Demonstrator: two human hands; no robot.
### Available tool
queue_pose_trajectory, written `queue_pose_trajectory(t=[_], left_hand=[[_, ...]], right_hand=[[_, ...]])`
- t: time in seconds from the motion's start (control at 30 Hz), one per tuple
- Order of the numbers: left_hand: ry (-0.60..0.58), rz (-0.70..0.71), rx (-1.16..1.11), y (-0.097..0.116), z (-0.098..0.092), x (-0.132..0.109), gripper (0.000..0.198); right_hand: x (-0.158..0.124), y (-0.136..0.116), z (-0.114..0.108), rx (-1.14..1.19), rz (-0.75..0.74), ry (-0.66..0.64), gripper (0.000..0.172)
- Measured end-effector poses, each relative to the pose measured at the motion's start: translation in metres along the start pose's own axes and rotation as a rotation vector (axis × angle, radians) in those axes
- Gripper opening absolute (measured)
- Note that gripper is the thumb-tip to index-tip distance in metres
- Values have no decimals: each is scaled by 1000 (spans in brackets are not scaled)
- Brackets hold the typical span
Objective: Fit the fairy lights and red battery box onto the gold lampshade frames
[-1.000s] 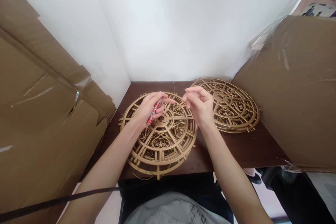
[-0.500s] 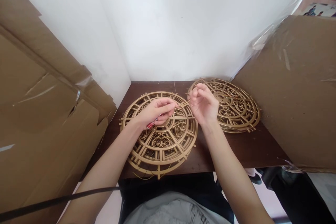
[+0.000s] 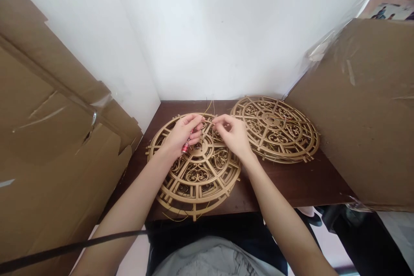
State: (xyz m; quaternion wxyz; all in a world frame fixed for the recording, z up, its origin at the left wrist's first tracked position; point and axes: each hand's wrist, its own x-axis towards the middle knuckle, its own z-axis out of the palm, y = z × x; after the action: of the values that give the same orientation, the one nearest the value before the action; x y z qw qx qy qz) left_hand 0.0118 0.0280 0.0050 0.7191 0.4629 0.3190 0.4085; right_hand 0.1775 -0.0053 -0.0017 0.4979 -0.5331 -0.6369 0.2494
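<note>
The left hand curls closed around a red stick, a thin yellow wire by its fingertips, above round gold lattice panels stacked on a dark table. Beside it, the right hand has fingertips bunched close; I cannot tell whether they meet or hold anything.

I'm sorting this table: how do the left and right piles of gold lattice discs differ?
The left pile lies nearer the camera; the right pile sits farther back, beside cardboard.
The left pile is partly covered by the left hand and right hand; the right pile is mostly uncovered.
Both show round, gold-coloured lattices with scrollwork.
</note>
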Motion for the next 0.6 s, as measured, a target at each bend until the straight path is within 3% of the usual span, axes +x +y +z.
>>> queue_pose_trajectory(t=[0.2,0.43,0.6], left_hand=[[12,3,-42,-2,-2,1,19],[9,5,-35,-3,-2,1,18],[11,6,-41,-2,-1,1,19]], right_hand=[[-2,1,5,-383,-101,-126,21],[-3,5,10,-428,-184,-230,24],[-2,8,12,-369,-176,-207,22]])
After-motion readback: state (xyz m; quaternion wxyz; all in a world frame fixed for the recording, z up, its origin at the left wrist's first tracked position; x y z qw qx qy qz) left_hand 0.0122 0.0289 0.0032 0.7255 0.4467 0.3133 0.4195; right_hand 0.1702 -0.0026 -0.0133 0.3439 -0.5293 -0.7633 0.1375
